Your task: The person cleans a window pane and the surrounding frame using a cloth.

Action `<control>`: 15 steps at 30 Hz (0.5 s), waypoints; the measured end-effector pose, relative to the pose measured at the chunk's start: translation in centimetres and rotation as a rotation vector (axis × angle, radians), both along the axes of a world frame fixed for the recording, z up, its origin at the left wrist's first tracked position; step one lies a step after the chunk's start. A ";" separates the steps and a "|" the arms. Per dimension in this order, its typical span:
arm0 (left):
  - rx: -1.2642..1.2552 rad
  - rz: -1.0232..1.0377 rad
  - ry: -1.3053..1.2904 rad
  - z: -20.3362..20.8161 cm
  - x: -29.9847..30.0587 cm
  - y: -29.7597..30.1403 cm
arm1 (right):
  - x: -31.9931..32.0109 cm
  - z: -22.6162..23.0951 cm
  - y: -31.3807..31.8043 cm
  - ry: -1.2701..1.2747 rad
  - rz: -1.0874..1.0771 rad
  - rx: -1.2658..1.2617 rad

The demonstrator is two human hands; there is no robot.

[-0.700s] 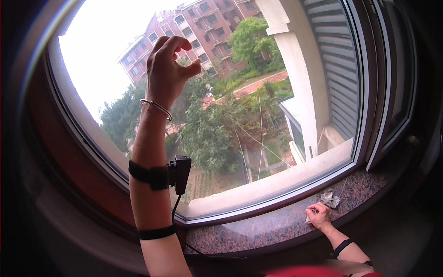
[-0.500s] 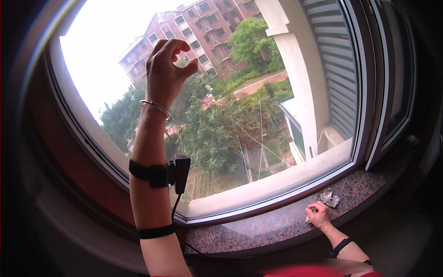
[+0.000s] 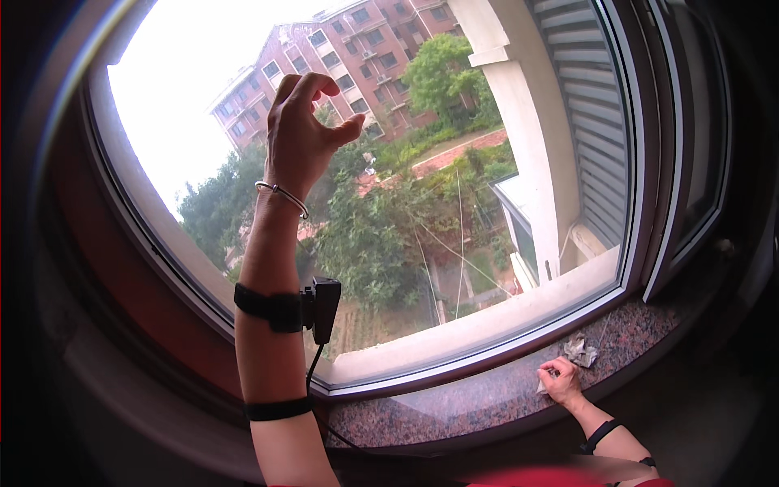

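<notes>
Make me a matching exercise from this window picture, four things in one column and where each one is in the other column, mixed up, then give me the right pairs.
Things:
1. left hand
2. right hand
3. crumpled paper
4. small black device

Places:
A. strapped to the left forearm
B. lying on the speckled stone sill, just beyond the right hand
C. raised up in front of the window glass, fingers curled
D. resting low on the sill, fingers closed

Pairs: 1-C, 2-D, 3-B, 4-A
</notes>
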State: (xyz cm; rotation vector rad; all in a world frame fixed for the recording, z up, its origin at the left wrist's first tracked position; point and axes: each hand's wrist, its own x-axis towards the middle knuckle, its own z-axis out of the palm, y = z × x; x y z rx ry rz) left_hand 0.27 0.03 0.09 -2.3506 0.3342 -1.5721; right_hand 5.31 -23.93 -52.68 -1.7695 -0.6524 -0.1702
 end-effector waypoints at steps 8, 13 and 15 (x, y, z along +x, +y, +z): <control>-0.062 0.037 0.030 0.1 -0.1 -0.2 | -0.1 -0.2 -0.7 0.006 0.008 -0.003; -0.062 -0.029 0.018 -0.3 -0.1 0.5 | -0.3 -0.5 -1.0 0.004 -0.006 -0.002; -0.060 -0.051 0.006 -0.4 -0.1 0.5 | -0.3 -0.6 -1.2 0.006 -0.011 -0.003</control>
